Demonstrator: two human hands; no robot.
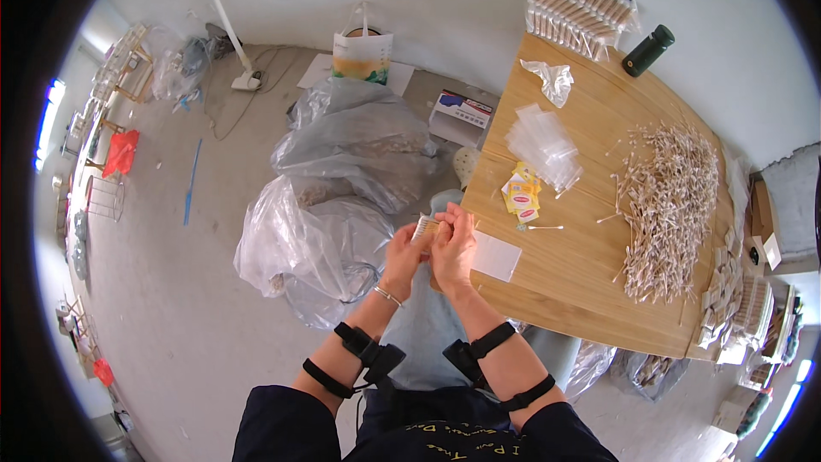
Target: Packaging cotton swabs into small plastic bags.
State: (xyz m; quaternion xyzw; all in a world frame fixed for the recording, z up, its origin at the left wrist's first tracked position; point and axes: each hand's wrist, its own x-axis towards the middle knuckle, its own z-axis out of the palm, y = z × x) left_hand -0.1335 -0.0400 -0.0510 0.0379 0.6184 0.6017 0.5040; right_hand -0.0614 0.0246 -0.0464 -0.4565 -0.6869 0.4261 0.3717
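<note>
My left hand (402,258) and my right hand (453,244) meet in front of me, just off the near-left edge of the wooden table (573,274). Together they pinch a small clear packet of cotton swabs (425,227); both hands' fingers close on it. A white card (496,256) lies on the table right beside my right hand. Small yellow sachets (522,192) and a single loose swab (542,228) sit a little farther in.
A big heap of loose cotton swabs (671,205) covers the table's right side, with clear empty bags (543,145) beyond the sachets. Filled packets (577,4) and a dark bottle (647,50) stand at the far end. Large plastic sacks (333,197) sit on the floor to my left.
</note>
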